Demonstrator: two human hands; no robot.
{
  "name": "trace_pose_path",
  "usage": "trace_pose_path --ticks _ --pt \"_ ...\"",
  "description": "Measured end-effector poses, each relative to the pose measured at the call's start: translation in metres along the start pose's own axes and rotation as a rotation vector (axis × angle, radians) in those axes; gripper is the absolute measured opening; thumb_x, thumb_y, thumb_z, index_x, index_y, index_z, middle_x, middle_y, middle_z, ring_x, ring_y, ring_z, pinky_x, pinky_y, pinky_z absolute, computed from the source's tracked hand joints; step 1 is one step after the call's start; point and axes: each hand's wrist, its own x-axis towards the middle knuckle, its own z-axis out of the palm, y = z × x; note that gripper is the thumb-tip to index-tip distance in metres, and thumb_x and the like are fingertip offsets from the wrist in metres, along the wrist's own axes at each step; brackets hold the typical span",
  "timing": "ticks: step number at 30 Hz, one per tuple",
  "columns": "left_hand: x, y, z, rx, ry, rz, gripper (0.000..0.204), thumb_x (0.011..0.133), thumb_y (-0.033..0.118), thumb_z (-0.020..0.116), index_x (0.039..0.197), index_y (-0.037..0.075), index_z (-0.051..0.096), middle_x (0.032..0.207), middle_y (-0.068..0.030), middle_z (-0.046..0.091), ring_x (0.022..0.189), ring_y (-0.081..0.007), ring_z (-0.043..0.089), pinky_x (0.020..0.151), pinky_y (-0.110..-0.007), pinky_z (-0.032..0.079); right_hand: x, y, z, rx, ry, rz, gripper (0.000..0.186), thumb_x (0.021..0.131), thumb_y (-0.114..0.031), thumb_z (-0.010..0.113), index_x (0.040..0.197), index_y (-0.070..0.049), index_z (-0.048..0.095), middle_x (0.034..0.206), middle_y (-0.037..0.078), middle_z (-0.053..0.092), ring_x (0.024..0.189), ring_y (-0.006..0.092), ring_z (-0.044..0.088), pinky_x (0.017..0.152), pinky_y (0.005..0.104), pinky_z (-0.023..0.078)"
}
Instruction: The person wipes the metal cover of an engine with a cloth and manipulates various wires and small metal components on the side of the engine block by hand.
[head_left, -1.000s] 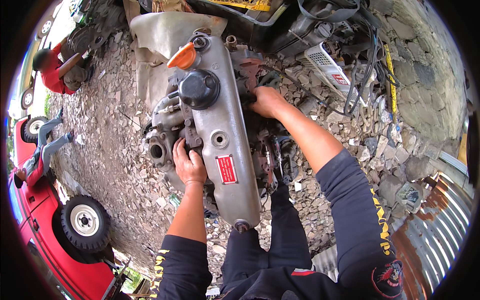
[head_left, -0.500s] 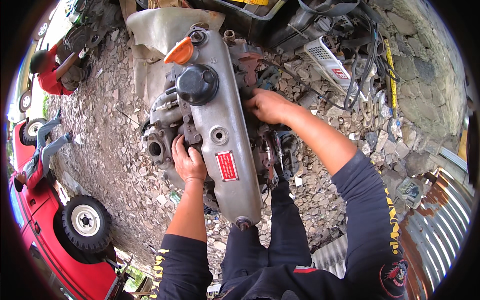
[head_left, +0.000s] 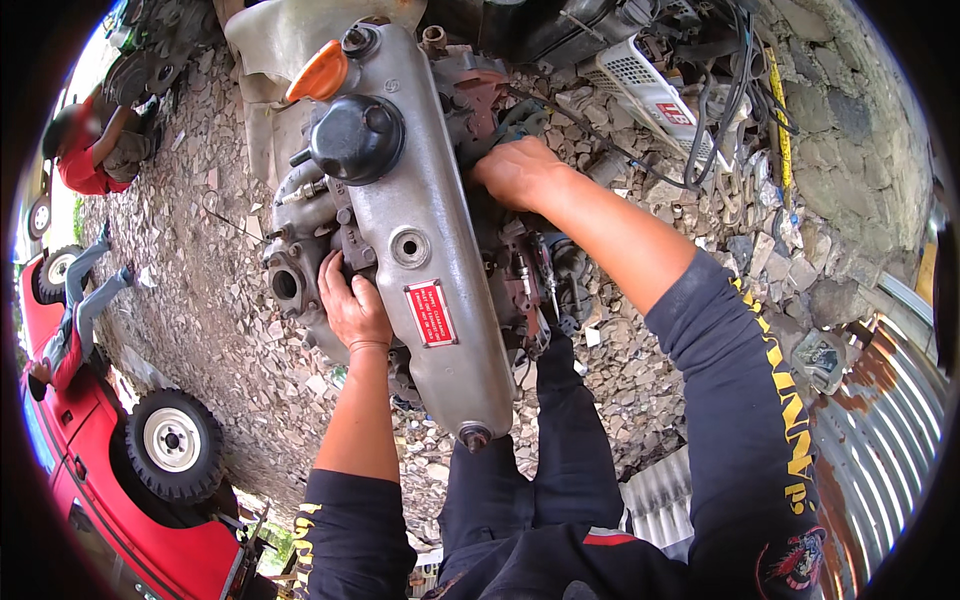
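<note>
An engine with a long grey valve cover [head_left: 440,330] fills the middle, carrying an orange cap [head_left: 318,70], a black round housing [head_left: 355,140] and a red label plate. On its left side, beside an open pipe flange [head_left: 287,287], my left hand [head_left: 352,305] grips the manifold area with bent fingers. My right hand [head_left: 522,170] reaches into the engine's right side below a rusty reddish part [head_left: 470,80]; its fingers are curled, their tips and whatever they hold hidden.
A red vehicle [head_left: 130,530] and two people [head_left: 85,160] are at the left, one reclining by it. A white plastic crate [head_left: 630,80] with black hoses lies upper right, near a stone wall [head_left: 850,130]. Rubble covers the ground; rusty corrugated sheet [head_left: 870,450] stands lower right.
The view has shifted, so the engine and both hands appear higher and further left. Both hands remain at the same sides of the engine, the right one's fingers still hidden.
</note>
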Motion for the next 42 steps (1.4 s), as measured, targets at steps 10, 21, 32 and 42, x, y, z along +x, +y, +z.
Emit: trace_pose_path --ticks 10,21,32,42 --pt "-0.001 -0.001 -0.001 0.004 -0.009 -0.005 0.046 0.082 0.017 0.044 0.124 0.0 0.052 0.131 -0.0183 0.052 0.121 -0.0365 0.048 0.105 -0.044 0.036 -0.003 -0.007 -0.029 0.157 -0.168 0.064 0.033 0.083 -0.011 0.055 0.111 -0.018 0.071 0.112 0.012 0.068 0.109 0.0286 0.063 0.089 0.0388 0.051" --pt "0.002 0.004 -0.006 0.003 -0.006 -0.025 0.046 0.082 0.018 0.045 0.124 0.0 0.052 0.132 -0.0175 0.052 0.122 -0.0367 0.047 0.105 -0.043 0.036 -0.012 -0.01 -0.013 0.114 -0.011 0.009 0.032 0.08 -0.011 0.057 0.107 -0.018 0.072 0.1 0.013 0.07 0.095 0.0286 0.068 0.078 0.0396 0.054" --pt "0.0 -0.003 -0.001 -0.016 -0.032 -0.011 0.047 0.082 0.019 0.044 0.124 0.001 0.051 0.132 -0.0169 0.051 0.123 -0.0356 0.046 0.106 -0.043 0.035 0.003 -0.015 -0.021 0.172 -0.191 0.086 0.025 0.081 -0.015 0.056 0.097 -0.008 0.074 0.102 0.014 0.071 0.1 0.0292 0.068 0.077 0.0395 0.055" --pt "0.001 -0.004 -0.003 -0.007 -0.043 -0.029 0.047 0.082 0.019 0.044 0.125 0.001 0.051 0.133 -0.0168 0.05 0.124 -0.0356 0.045 0.106 -0.043 0.035 0.023 0.002 -0.025 1.153 -0.548 0.533 0.019 0.084 -0.012 0.054 0.095 -0.006 0.068 0.061 0.0 0.049 0.046 0.0106 0.041 0.041 0.0279 0.031"
